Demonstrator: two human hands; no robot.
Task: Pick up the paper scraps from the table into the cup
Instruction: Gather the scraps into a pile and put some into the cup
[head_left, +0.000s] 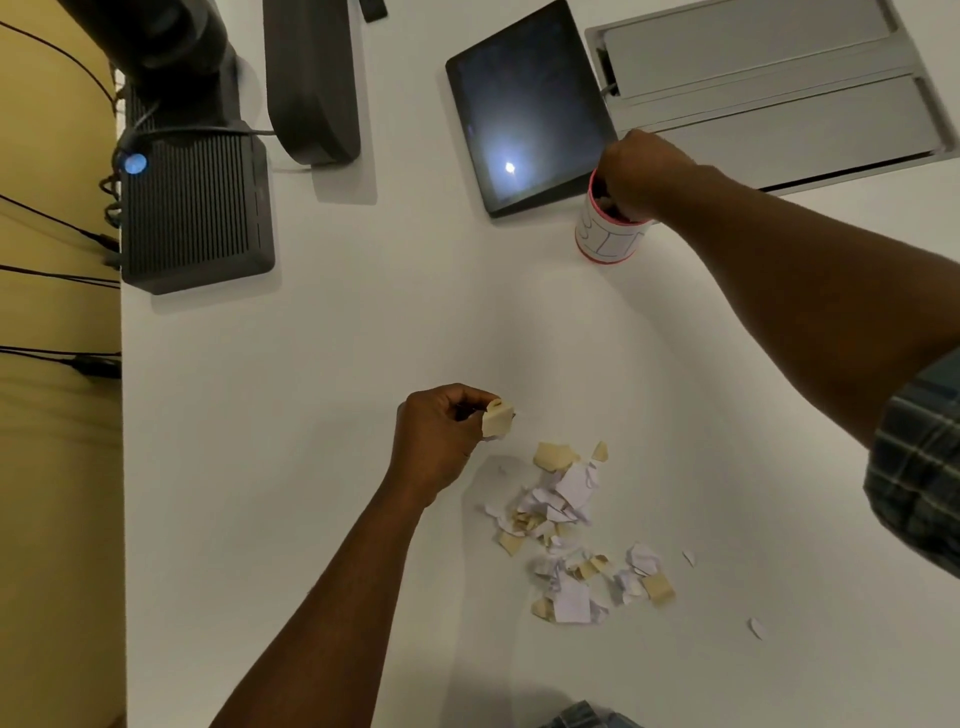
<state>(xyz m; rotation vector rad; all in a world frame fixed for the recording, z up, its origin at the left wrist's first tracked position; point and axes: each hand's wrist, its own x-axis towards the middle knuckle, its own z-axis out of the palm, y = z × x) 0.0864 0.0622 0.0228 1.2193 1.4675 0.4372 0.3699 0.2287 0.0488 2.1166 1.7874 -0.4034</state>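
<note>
A pile of white and tan paper scraps (566, 525) lies on the white table (337, 364), with a few stray bits to its right. My left hand (439, 436) hovers just up and left of the pile, pinching a tan paper scrap (497, 418) between thumb and fingers. The white cup with pink rims (608, 236) stands near the tablet. My right hand (641, 174) is over the cup's mouth with its fingertips dipped inside; what they hold is hidden.
A dark tablet (524, 104) lies left of the cup. A grey cable tray lid (774, 88) sits at the back right. A black ribbed box (195, 208) and a dark monitor stand (311, 78) occupy the back left. Cables hang off the left table edge.
</note>
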